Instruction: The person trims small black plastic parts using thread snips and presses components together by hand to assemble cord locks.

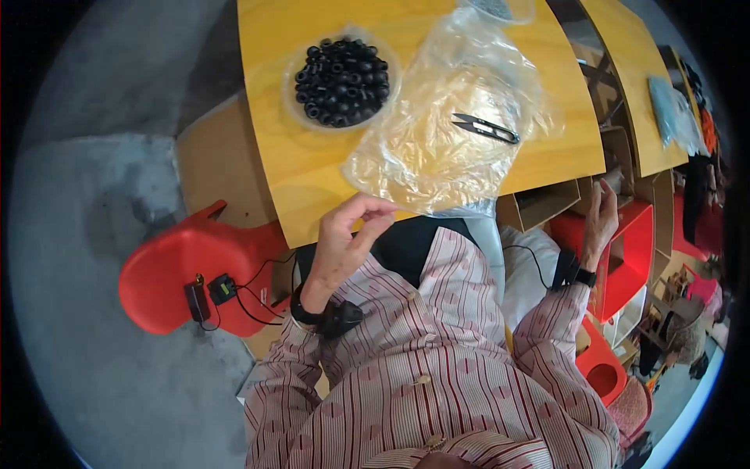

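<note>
At the table's front edge, my left hand [348, 238] is closed in a pinch, thumb and forefinger together beside the lower edge of a clear plastic bag [414, 160]. Whatever lies between those fingertips, if anything, is too small to make out. Black thread snips [486, 129] rest on the flattened bag. A clear round tub [397, 74] of small black ring-shaped parts [342, 82] stands at the left of the bag. My right hand [600, 223] reaches out past the table's right side, fingers stretched upward, near cardboard boxes and a red crate; I see nothing held in it.
Another clear tub [500, 8] with small grey pieces sits at the table's far edge. A red chair [180, 273] at left carries small black devices and cables. The red crate [629, 258] stands at right. A second yellow table [637, 78] lies beyond, with bagged goods.
</note>
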A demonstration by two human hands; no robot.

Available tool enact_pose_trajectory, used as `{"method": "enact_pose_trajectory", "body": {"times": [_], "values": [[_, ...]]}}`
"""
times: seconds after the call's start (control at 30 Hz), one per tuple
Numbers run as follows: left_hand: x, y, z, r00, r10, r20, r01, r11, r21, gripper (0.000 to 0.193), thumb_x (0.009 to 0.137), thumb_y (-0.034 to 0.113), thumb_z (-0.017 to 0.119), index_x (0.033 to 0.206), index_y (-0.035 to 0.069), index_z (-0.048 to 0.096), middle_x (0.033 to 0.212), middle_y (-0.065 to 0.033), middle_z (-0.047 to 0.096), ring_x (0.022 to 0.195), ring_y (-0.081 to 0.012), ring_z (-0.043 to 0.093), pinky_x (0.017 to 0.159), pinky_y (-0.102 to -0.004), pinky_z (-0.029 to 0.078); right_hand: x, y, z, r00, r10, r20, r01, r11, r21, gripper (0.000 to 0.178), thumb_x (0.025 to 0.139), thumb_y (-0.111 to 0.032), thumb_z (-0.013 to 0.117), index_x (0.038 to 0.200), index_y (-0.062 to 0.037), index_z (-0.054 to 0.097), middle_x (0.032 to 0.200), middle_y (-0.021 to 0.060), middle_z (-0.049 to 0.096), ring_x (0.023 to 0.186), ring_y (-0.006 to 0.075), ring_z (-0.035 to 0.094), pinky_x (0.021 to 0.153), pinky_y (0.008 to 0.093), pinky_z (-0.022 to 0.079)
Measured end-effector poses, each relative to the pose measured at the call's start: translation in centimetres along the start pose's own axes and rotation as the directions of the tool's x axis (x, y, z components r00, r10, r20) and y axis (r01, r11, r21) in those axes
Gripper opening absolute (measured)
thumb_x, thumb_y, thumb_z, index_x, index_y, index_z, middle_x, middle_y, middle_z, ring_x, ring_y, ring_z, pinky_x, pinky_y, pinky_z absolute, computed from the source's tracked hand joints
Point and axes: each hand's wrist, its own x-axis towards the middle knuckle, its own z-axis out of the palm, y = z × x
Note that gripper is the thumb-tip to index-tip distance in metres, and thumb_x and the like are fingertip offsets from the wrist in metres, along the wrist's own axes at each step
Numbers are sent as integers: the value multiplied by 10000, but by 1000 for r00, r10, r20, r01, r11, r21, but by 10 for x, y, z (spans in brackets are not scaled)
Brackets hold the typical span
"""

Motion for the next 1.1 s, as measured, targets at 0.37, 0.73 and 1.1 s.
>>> {"method": "enact_pose_trajectory", "body": {"times": [0.37, 0.73, 1.1], "values": [[13, 12, -20, 974, 212, 73, -221, 964, 150, 74, 844, 31, 639, 818, -14, 587, 838, -82, 607, 779, -139, 567, 743, -246, 438, -23, -124, 40, 860, -499, 105, 488, 865, 113, 177, 854, -107, 653, 730, -21, 560, 585, 130, 471, 483, 231, 444, 489, 310, 400], [19, 20, -12, 979, 191, -76, -166, 953, 252, 56, 820, 14, 645, 832, -17, 599, 783, -62, 608, 712, -126, 575, 670, -234, 455, -50, -179, 73, 626, -585, 516, 19, 673, 740, 309, 937, -255, 469, 1129, -26, 545, 964, 123, 638, 874, 223, 629, 744, 306, 482], [40, 58, 19, 898, 421, -131, -325, 833, 448, 311, 778, 39, 670, 1084, 18, 621, 1053, -145, 591, 972, -270, 573, 826, -323, 467, -55, -199, 65, 300, -668, 680, -817, 188, 545, 1044, 750, -834, 146, 1439, -61, 281, 1427, 149, 385, 1292, 232, 391, 1008, 372, 346]]}}
